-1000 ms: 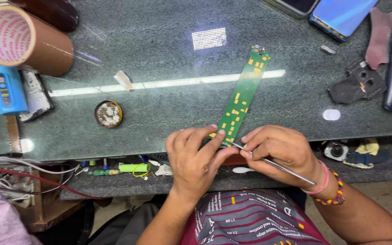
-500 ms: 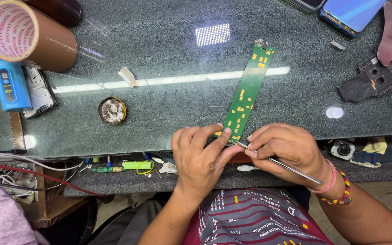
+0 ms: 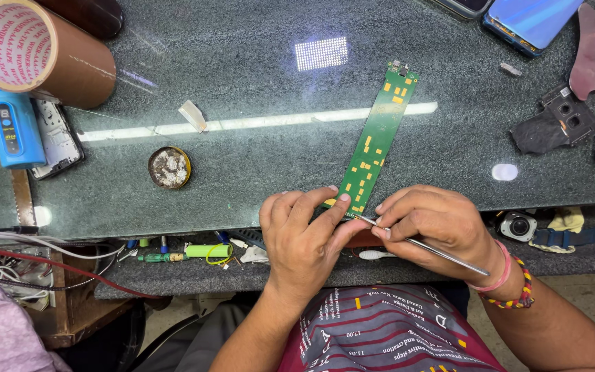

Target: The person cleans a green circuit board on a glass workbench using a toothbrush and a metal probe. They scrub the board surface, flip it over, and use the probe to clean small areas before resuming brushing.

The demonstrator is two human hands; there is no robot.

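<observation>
A long narrow green circuit board (image 3: pixel 379 135) with yellow patches lies slanted on the dark stone worktop (image 3: pixel 256 83). My left hand (image 3: pixel 306 238) pins the board's near end at the table's front edge, fingers pressed on it. My right hand (image 3: pixel 435 231) grips thin metal tweezers (image 3: pixel 421 246), their tip touching the board's near end right by my left fingertips.
A large brown tape roll (image 3: pixel 39 52) and a blue tool (image 3: pixel 9 124) sit at the far left. A small round tin (image 3: pixel 169 167) lies left of centre. Phones (image 3: pixel 531 21) and a black camera part (image 3: pixel 556 124) lie at the right. Wires and small tools fill the lower shelf (image 3: pixel 173 256).
My hands and the board stay as they were; the view only shifted slightly.
</observation>
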